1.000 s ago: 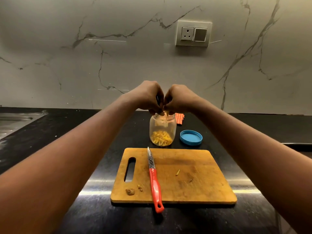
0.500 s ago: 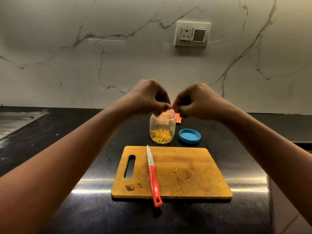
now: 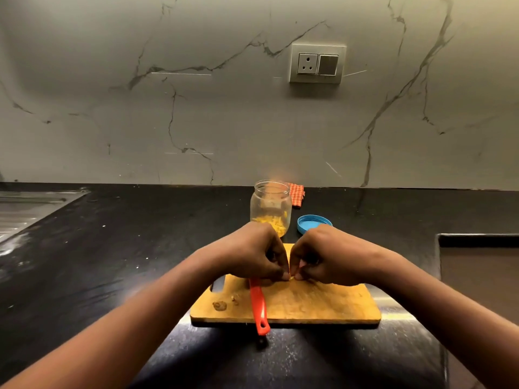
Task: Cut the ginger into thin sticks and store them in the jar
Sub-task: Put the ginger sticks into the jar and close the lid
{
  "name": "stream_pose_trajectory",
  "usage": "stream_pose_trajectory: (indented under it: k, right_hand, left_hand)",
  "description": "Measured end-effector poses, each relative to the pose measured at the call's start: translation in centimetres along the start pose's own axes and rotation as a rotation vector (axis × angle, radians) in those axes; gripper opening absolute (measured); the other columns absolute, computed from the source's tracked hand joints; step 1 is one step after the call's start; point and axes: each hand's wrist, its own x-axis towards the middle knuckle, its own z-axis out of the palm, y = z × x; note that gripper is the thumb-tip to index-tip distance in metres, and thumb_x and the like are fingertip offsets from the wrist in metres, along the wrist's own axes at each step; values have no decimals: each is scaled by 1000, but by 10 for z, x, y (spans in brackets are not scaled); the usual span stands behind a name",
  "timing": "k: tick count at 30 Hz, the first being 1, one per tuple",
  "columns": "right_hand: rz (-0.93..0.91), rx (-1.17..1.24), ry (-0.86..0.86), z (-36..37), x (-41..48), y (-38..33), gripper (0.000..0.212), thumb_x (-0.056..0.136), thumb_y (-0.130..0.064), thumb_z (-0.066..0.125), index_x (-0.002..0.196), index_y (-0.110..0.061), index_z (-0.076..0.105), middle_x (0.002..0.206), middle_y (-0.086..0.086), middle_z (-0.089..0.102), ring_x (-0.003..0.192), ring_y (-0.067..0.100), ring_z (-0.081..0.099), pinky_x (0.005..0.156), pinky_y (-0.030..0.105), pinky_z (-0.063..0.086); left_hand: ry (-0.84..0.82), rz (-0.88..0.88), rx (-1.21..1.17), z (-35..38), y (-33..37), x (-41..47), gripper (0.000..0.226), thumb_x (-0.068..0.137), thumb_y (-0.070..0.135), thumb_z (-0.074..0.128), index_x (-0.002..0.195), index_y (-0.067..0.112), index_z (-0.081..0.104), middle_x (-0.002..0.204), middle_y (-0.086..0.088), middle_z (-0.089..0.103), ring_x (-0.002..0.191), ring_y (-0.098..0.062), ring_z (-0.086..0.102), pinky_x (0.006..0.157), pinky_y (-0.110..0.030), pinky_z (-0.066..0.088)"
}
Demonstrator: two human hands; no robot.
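Observation:
A wooden cutting board (image 3: 323,307) lies on the black counter. My left hand (image 3: 252,254) and my right hand (image 3: 328,256) are low over its middle with fingers curled. Their fingertips meet on a small ginger stick (image 3: 293,276), pinching it against the board. A red-handled knife (image 3: 259,307) lies on the board; its blade is hidden under my left hand. Behind the board stands the open clear jar (image 3: 271,206) with yellow ginger sticks in the bottom. Its blue lid (image 3: 313,222) lies beside it on the right. A ginger scrap (image 3: 219,305) sits near the board's front left.
An orange checked cloth (image 3: 297,194) lies behind the jar by the marble wall. A steel sink drainer (image 3: 25,209) is at the far left. A recess with a raised edge (image 3: 477,240) opens in the counter on the right. A wall socket (image 3: 317,64) is above.
Both hands came down from over the jar's mouth to the middle of the cutting board and closed their fingertips on the stray ginger stick lying there.

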Motion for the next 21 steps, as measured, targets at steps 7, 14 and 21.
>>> stream_pose_trajectory:
  k: [7, 14, 21]
  right_hand:
    - [-2, 15, 23, -9, 4, 6, 12, 88, -17, 63, 88, -29, 66, 82, -16, 63, 77, -4, 58, 65, 15, 46]
    - [30, 45, 472, -79, 66, 17, 8, 87, -15, 66, 94, -15, 70, 89, -3, 67, 82, 8, 62, 77, 25, 53]
    - [103, -104, 451, -76, 116, 21, 9, 86, -12, 66, 93, -11, 72, 93, 3, 67, 86, 15, 62, 78, 31, 55]
  left_hand:
    - [118, 15, 18, -16, -6, 1, 17, 90, 21, 71, 106, 16, 75, 100, 6, 74, 90, -2, 69, 81, -17, 56]
    - [509, 22, 93, -82, -5, 34, 17, 91, 18, 69, 105, 12, 74, 102, -1, 75, 78, 1, 64, 66, -10, 50]
    - [453, -85, 160, -88, -13, 70, 23, 92, 9, 65, 112, 14, 74, 112, -2, 73, 88, -7, 61, 75, -16, 45]
